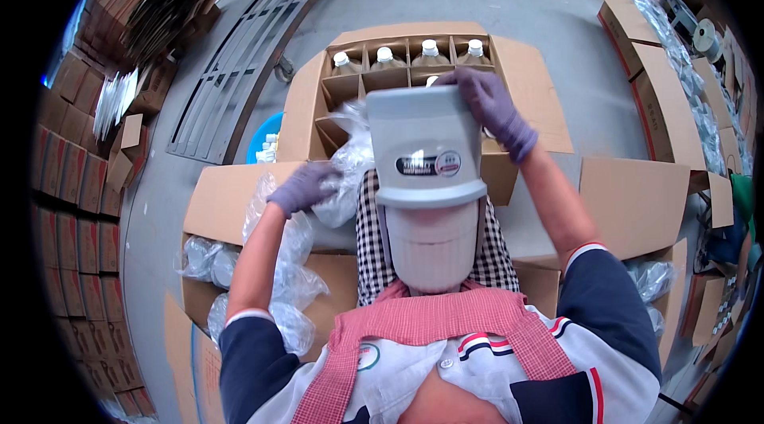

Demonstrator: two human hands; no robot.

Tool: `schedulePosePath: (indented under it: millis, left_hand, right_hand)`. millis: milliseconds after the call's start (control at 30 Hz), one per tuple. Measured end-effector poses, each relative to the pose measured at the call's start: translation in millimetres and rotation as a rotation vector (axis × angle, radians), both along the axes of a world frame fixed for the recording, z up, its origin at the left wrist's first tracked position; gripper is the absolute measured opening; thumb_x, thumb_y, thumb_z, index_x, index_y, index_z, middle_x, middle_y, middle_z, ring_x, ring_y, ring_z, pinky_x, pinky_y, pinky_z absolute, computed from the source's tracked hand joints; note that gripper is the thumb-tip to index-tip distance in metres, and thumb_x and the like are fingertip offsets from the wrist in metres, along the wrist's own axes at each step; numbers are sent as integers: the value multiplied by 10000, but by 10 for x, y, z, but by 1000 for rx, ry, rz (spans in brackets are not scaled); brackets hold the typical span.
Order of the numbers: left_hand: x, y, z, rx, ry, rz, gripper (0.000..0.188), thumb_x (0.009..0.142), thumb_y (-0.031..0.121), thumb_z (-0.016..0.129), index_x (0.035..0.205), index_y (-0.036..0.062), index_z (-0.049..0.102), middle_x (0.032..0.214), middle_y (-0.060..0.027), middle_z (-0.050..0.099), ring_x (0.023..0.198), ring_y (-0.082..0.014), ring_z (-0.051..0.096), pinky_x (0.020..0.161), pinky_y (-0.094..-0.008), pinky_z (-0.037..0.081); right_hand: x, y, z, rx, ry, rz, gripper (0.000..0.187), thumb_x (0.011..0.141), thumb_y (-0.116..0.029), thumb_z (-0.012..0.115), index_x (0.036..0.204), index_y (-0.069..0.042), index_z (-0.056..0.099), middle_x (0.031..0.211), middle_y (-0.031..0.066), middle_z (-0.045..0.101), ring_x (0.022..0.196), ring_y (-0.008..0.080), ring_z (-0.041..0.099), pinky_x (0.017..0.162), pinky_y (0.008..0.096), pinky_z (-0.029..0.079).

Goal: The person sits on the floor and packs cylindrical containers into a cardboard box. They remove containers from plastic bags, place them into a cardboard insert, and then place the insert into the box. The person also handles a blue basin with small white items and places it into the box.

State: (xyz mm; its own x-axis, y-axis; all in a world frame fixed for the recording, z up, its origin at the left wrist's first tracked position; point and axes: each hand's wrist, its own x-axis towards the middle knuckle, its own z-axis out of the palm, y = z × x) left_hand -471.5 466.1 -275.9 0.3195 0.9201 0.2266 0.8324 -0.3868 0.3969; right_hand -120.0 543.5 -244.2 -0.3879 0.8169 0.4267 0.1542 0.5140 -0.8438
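Observation:
A grey plastic housing (425, 133) with a white ribbed tub-like lower part (432, 241) stands upright between my thighs; its exact kind is unclear. My right hand (487, 101), in a purple glove, curls over its top right corner, fingertips partly hidden. My left hand (302, 187), gloved alike, reaches inward with fingers stretched apart, beside a crumpled clear plastic bag (350, 157). Any contact with the bag is hard to make out. Beyond the housing sits an open divided carton (410, 28), where several white-capped bottles (385, 56) fill the far row of compartments.
Open cartons on both sides hold clear plastic wrapping (296, 285). A blue basin (265, 140) with small white items is left of the divided carton. Further left lies a grey metal rack (231, 66); stacked cartons (79, 245) line that side. Another long carton (654, 93) stands at right.

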Motion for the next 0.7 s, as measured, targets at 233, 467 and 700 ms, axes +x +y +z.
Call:
schedulePosePath:
  millis: [233, 467, 700]
  left_hand:
    - [1010, 219, 1164, 23, -655, -482, 539, 947, 406, 367, 1167, -33, 588, 1205, -213, 586, 1180, -325, 525, 1029, -389, 373]
    - [866, 535, 868, -77, -713, -204, 436, 985, 223, 324, 1327, 3, 480, 1391, -153, 456, 1312, -258, 414, 1117, -372, 287]
    - [666, 682, 626, 30, -593, -144, 514, 901, 257, 466, 1342, -4, 427, 1385, -153, 434, 1319, -259, 389, 1072, -393, 337]
  right_hand:
    - [-275, 406, -126, -759, 450, 263, 468, 934, -429, 490, 1143, -26, 602, 1108, 153, 634, 1029, 292, 606, 942, 369, 459]
    - [-195, 808, -113, 114, -90, 236, 545, 966, -423, 319, 1140, -4, 621, 1197, 192, 606, 1151, 348, 555, 1025, 421, 389]
    - [-412, 829, 38, 126, 47, 398, 639, 967, -535, 265, 1186, -51, 619, 1195, 189, 609, 1190, 358, 533, 1062, 425, 360]
